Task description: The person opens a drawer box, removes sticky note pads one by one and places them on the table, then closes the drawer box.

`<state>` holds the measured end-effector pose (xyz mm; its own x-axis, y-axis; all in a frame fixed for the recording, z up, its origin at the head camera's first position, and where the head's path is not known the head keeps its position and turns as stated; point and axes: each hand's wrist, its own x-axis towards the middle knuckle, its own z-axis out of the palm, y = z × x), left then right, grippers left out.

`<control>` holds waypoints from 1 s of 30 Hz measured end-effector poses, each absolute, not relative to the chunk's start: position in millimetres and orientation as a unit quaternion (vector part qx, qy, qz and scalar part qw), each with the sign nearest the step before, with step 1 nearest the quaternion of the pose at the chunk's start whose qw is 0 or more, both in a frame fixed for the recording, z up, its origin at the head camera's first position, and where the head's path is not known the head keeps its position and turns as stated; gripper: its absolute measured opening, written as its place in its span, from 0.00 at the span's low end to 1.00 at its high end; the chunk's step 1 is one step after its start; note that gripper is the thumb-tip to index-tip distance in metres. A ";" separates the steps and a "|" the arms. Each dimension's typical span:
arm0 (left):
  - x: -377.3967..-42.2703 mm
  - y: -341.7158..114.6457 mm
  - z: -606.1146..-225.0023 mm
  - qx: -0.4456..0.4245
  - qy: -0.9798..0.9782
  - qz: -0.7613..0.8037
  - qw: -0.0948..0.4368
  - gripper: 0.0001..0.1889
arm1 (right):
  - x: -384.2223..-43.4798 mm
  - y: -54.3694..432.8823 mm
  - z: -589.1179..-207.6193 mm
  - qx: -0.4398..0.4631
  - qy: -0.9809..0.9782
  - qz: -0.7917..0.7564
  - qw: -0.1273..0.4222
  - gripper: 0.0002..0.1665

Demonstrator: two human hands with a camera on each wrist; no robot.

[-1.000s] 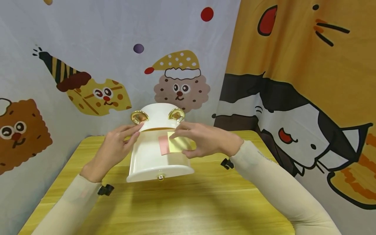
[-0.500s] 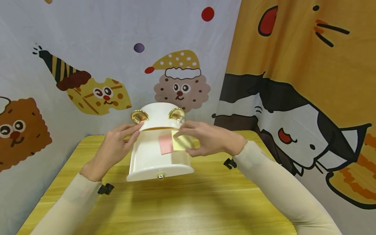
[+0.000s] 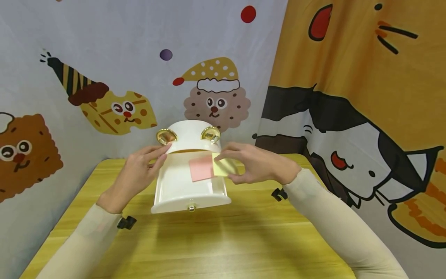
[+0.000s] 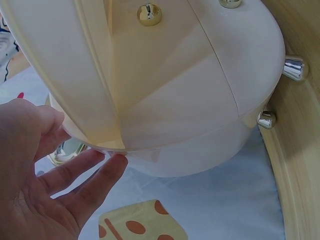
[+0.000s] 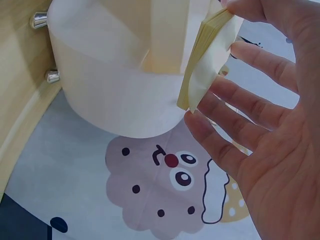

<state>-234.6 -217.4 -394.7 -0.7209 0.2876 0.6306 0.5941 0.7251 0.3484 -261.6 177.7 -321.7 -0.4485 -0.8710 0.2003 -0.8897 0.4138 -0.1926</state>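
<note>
A white alarm-clock-shaped box (image 3: pixel 189 133) with two gold bells stands on the table, its drawer (image 3: pixel 177 190) pulled out toward me. Inside the drawer lies a pink sticky note pad (image 3: pixel 201 168). My right hand (image 3: pixel 259 163) pinches a yellow sticky note pad (image 3: pixel 223 164) over the drawer's right edge; the pad's many layers (image 5: pixel 207 37) show in the right wrist view. With fairly straight fingers, my left hand (image 3: pixel 136 168) touches the box's left side below the bell. The left wrist view shows its fingertips (image 4: pixel 117 162) at the box wall.
The box rests on a wooden table (image 3: pixel 195 248) whose back edge meets a printed curtain (image 3: pixel 132 77). A gold knob (image 3: pixel 191 208) sits on the drawer front. Small metal feet (image 5: pixel 52 76) stick out at the box's underside.
My right hand has carried the yellow sticky note pad rightward, uncovering more of the pink one. My left hand keeps its place at the box.
</note>
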 end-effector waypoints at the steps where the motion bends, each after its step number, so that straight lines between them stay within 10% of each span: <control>1: -234.6 -217.5 -394.3 -0.247 -0.887 -0.276 0.275 0.23 | -261.7 178.4 -321.8 0.524 -0.840 0.136 0.036 0.34; 30: -239.1 -222.0 -397.2 -0.241 -0.892 -0.273 0.267 0.24 | -266.6 217.0 -336.7 0.491 -0.853 0.166 0.060 0.35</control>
